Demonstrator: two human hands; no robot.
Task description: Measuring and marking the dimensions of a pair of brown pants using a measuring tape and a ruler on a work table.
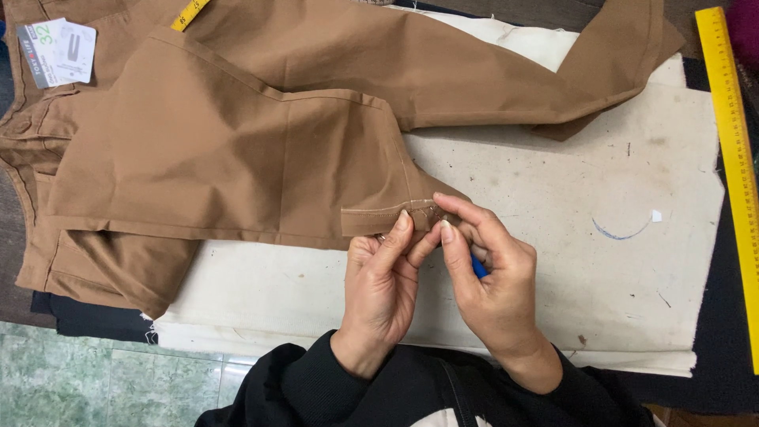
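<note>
A cream cloth (553, 261) is covering most of the worktop, its near edge hanging just above the person's black sleeves (316, 387); brown trousers (229, 150) are lying folded across the cloth's far and left parts, the waistband spilling over the left edge and one leg stretching toward the far right corner; a yellow ruler (735, 158) is lying along the right edge, well apart from the hands; a white tag (57, 51) is sitting on the waistband at the far left corner, and a yellow tape (190, 14) is peeking out at the far edge; a blue chalk arc (621, 235) is showing on the bare cloth to the right of the hands. Near the middle of the cloth, the left hand (379, 292) is pinching the stitched hem (387, 217) of a trouser leg between thumb and forefinger; the right hand (490, 277) is touching the same hem with its fingertips while curling around a small blue tool (479, 266), mostly hidden in the palm.
</note>
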